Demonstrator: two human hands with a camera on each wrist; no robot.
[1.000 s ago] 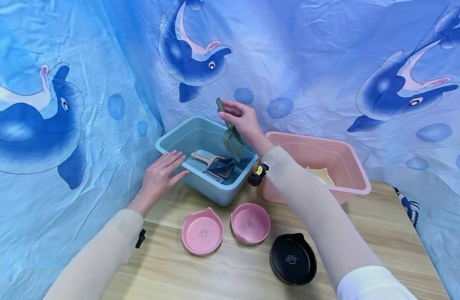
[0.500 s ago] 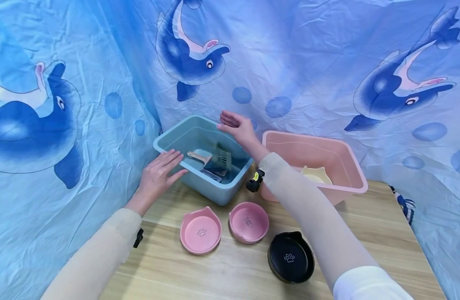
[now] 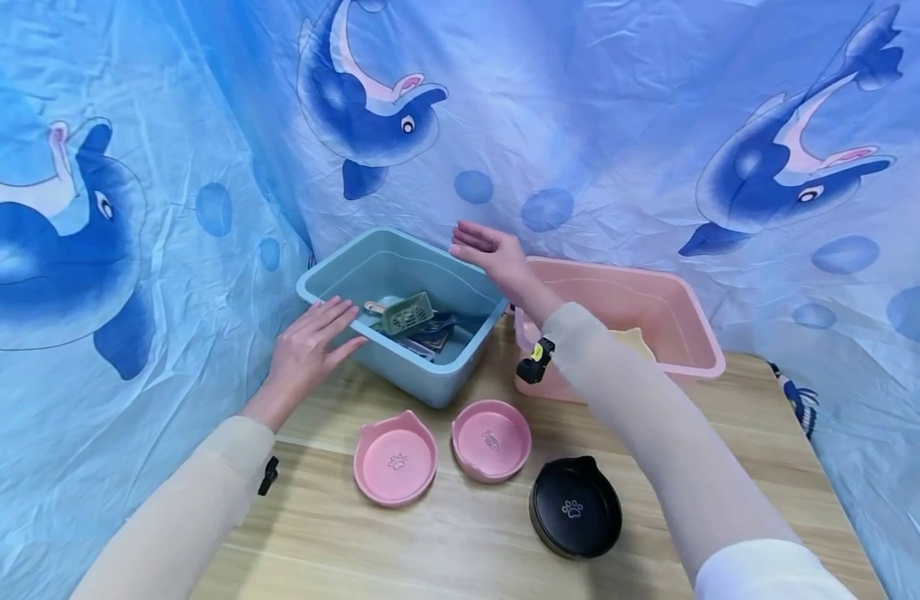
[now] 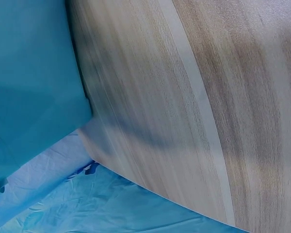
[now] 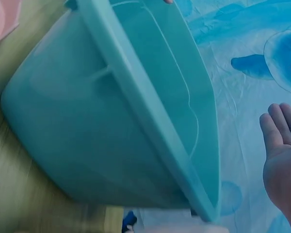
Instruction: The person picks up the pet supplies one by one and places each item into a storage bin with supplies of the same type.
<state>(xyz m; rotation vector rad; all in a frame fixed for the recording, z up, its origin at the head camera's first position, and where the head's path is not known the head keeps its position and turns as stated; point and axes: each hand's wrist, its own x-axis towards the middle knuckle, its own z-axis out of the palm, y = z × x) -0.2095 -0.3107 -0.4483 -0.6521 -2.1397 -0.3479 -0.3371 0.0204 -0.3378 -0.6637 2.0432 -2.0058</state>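
Note:
In the head view a blue plastic bin (image 3: pixel 437 383) stands at the back of the table. A green slotted litter scoop (image 3: pixel 409 314) lies inside it, on top of a dark blue scoop (image 3: pixel 463 322) and others partly hidden. The pale handle (image 3: pixel 373 307) of one shows behind the green scoop. My left hand (image 3: pixel 310 346) rests on the bin's near left rim, fingers extended. Over the bin's right rim my right hand (image 3: pixel 497 254) hangs with its fingers straight and nothing in it; the right wrist view also shows that palm bare.
Right of the blue bin stands a pink bin (image 3: pixel 700 317), with a pale yellow cat-eared piece (image 3: pixel 636 342) inside. Two pink cat-eared bowls, one with a paw print (image 3: pixel 396 460) and one with a fishbone (image 3: pixel 492 442), sit in front, beside a black bowl (image 3: pixel 576 508).
My right hand has let go of the green litter scoop, which fell into the blue bin and now lies flat across the others. That hand then shifted slightly right; my left hand stayed on the rim.

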